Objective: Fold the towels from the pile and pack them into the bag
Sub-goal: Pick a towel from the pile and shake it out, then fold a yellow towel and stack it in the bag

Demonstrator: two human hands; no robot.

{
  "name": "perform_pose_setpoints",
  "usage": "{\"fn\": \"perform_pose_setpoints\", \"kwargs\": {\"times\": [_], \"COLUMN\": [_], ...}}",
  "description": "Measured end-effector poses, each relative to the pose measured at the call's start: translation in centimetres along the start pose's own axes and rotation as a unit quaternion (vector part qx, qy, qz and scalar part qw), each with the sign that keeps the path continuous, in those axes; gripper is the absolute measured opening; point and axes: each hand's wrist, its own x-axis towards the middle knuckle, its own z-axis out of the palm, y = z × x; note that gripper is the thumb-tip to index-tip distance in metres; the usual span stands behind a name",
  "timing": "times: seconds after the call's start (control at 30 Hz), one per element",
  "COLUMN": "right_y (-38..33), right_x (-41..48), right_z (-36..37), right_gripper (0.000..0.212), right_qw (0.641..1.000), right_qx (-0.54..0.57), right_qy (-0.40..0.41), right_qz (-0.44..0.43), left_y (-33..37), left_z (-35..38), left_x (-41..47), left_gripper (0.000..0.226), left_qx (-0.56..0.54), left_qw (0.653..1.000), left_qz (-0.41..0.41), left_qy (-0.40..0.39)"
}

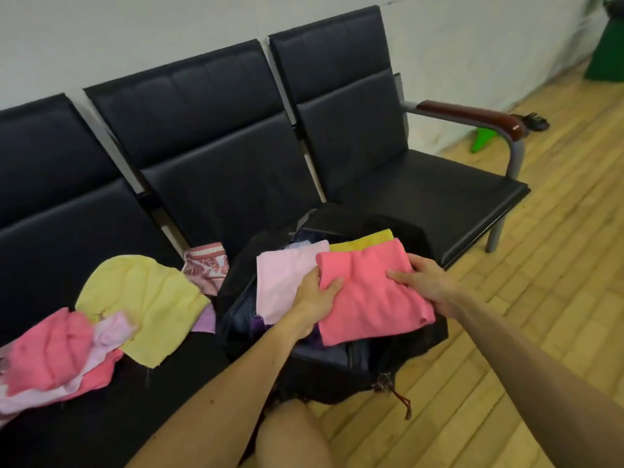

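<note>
You are holding the folded pink towel [368,295] just over the open black bag [337,376], your left hand [315,297] and right hand [423,282] each pinching one side edge, thumb on top, because this soft, light cloth is probably sagging and unfolding without support at both edges.

A row of 3 black seats [216,153] stands against a white wall [135,35]. At the right end of the row is a dark red armrest [472,114] on a grey metal frame, with a grey leg [494,238] under it. A yellow wood floor [540,298] runs past that end. Behind the armrest lie a small bright green thing [483,140] and a dark thing [535,121], too blurred to tell. Farther off by the wall stands a big green box [606,49].
</note>
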Motion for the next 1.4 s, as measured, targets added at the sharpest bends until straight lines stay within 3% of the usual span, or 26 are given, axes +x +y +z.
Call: {"fn": "perform_pose_setpoints", "kwargs": {"times": [0.1,0.27,0.63,0.73,0.8,0.9,1.0,1.13,1.23,1.33,1.4], "right_y": [-0.5,1.2,3.2,1.8,0.4,-1.3,-1.1,1.3,3.3,5.0,5.8], "right_x": [4.9,11.4,14.5,13.3,11.6,8.8,5.6,1.4,0.0,0.2,0.9], "right_z": [-0.7,-1.1,0.1,1.2,3.4,8.7,16.0,27.3,34.4,39.7,42.2], "right_gripper": [0.032,0.022,0.044,0.066,0.064,0.050,0.040,0.036,0.030,0.027,0.029], "right_qw": [0.997,0.984,0.950,0.916,0.905,0.917,0.931,0.950,0.943,0.902,0.822], "right_qx": [-0.071,-0.152,-0.268,-0.338,-0.354,-0.311,-0.270,-0.237,-0.246,-0.365,-0.523], "right_qy": [0.029,0.087,0.160,0.214,0.234,0.192,0.112,-0.032,-0.117,-0.093,-0.056], "right_qz": [-0.019,-0.042,-0.007,-0.005,-0.044,-0.158,-0.220,-0.203,-0.190,-0.211,-0.218], "left_y": [0.3,-0.6,-3.0,-2.5,-2.2,-2.7,-5.2,-11.0,-16.5,-21.1,-23.6], "left_z": [0.2,1.3,1.7,0.2,-2.6,-8.2,-13.8,-21.2,-26.2,-29.4,-30.3], "left_x": [5.1,10.8,14.2,13.7,12.3,9.1,4.5,-2.9,-6.4,-7.3,-6.8], "left_gripper": [0.062,0.064,0.069,0.053,0.037,0.022,0.016,0.013,0.010,0.009,0.004], "left_qx": [0.065,0.124,0.096,0.033,-0.012,-0.008,0.026,0.051,0.082,0.102,0.133], "left_qw": [0.997,0.992,0.995,0.998,0.999,0.999,0.992,0.973,0.946,0.930,0.926], "left_qz": [-0.008,-0.002,-0.031,-0.052,-0.043,0.001,0.017,-0.021,-0.092,-0.158,-0.189], "left_qy": [0.033,0.003,-0.006,-0.023,-0.014,0.041,0.121,0.223,0.300,0.316,0.298]}}
